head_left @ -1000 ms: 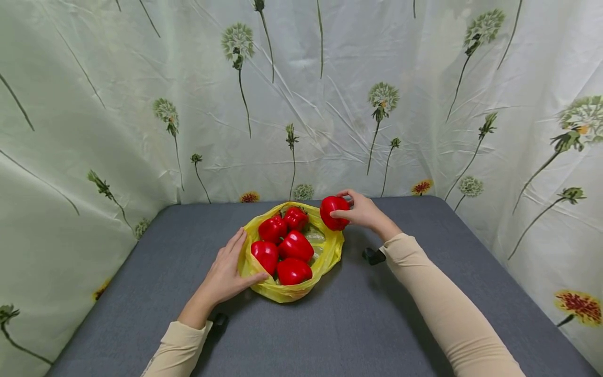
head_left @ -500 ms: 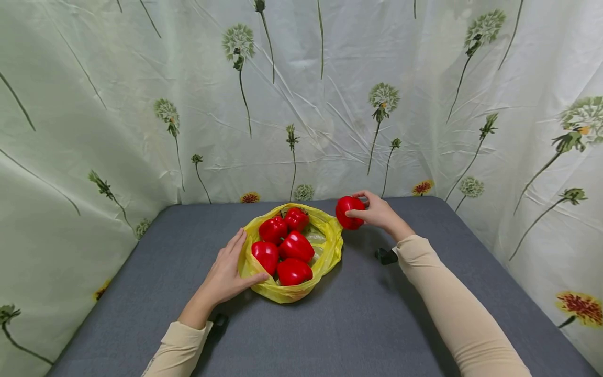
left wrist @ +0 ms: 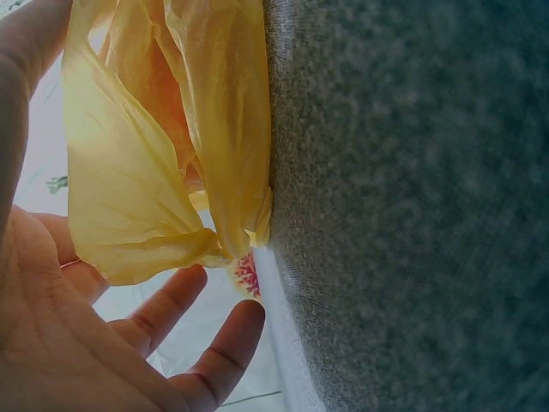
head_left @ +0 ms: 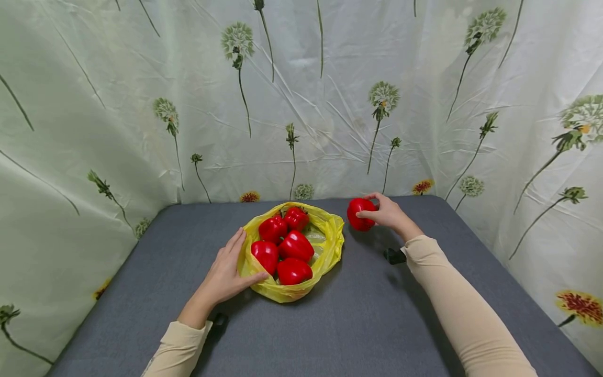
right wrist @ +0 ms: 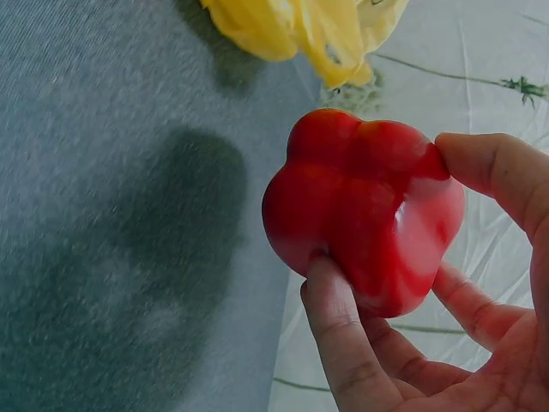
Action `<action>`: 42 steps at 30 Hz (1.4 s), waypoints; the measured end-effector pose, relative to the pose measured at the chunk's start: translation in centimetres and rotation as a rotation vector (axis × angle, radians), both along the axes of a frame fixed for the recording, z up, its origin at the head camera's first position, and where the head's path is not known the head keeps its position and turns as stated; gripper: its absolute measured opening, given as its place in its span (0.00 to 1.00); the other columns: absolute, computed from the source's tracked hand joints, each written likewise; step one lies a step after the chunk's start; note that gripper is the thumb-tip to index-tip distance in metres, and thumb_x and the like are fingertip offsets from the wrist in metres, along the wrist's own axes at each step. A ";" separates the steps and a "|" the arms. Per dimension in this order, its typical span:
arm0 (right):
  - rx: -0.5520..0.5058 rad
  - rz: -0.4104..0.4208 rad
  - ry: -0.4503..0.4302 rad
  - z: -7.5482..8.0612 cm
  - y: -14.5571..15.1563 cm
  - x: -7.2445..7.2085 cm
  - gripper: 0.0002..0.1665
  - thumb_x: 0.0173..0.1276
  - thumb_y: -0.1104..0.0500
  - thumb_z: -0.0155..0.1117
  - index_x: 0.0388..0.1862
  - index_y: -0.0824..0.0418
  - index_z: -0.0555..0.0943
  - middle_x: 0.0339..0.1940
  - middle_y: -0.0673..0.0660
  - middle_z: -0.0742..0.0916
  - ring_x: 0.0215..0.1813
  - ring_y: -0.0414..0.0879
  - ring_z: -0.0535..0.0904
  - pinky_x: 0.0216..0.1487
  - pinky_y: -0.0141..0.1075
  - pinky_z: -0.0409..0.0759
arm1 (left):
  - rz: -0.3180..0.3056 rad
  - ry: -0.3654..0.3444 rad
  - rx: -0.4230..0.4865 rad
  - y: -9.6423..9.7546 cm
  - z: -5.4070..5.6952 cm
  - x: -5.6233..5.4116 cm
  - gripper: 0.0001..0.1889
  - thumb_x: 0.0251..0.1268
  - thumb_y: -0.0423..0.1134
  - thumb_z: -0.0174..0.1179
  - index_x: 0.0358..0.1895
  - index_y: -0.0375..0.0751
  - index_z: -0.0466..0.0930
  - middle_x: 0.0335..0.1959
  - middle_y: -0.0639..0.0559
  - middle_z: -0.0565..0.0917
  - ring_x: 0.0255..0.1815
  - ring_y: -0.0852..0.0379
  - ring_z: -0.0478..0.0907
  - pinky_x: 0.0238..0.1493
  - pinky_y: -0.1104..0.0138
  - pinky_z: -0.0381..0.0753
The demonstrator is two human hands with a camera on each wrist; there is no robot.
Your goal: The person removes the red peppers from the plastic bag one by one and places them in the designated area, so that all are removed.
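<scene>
Head view: your right hand (head_left: 388, 214) grips a red pepper (head_left: 360, 214) between thumb and fingers, right of centre, near the table's far edge. Right wrist view: fingertips pressed to its sides, lobed end facing the camera; its shadow falls apart from it on the table (head_left: 330, 335), so it is held clear.

Yellow bag (head_left: 282, 296) at centre, mouth open, rim uneven. You have five more peppers (head_left: 296, 246) visible inside, mostly toward its left and lower part. The held one is outside, just right of the rim.

Your left hand (head_left: 226, 272) rests against the bag's left side, fingers extended and loose, thumb along the lower-left rim. Flowered cloth (head_left: 330, 131) fills the upper frame; beige sleeves (head_left: 179, 345) enter from lower left and lower right.
</scene>
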State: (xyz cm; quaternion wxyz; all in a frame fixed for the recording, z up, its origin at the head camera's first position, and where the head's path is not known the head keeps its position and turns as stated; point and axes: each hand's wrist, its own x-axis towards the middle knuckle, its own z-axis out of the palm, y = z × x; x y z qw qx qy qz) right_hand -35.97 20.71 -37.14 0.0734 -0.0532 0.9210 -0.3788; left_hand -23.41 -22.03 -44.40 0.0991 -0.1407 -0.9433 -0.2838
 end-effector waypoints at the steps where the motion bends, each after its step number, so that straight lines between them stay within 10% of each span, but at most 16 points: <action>1: 0.001 -0.002 -0.002 -0.1 0.1 0.0 0.42 0.76 0.46 0.67 0.80 0.62 0.64 0.72 0.75 0.76 0.63 0.64 0.81 0.61 0.52 0.88 | 0.000 0.000 0.002 0.0 0.0 0.0 0.63 0.59 0.65 0.76 0.87 0.34 0.51 0.90 0.38 0.53 0.86 0.34 0.57 0.81 0.30 0.59; 25: 0.098 -0.046 -0.009 -1.7 2.2 -0.7 0.42 0.76 0.47 0.67 0.79 0.66 0.63 0.71 0.75 0.76 0.55 0.61 0.83 0.53 0.44 0.89 | 0.007 0.001 -0.005 -0.1 0.0 0.1 0.63 0.59 0.65 0.76 0.87 0.34 0.51 0.89 0.38 0.53 0.82 0.31 0.61 0.76 0.31 0.67; 42: 0.112 -0.056 0.012 -2.6 2.3 -0.9 0.45 0.75 0.47 0.68 0.80 0.67 0.63 0.74 0.77 0.74 0.68 0.69 0.75 0.65 0.57 0.85 | 0.009 -0.012 -0.001 0.0 0.0 0.2 0.63 0.58 0.66 0.75 0.87 0.35 0.51 0.89 0.37 0.53 0.83 0.30 0.59 0.76 0.28 0.65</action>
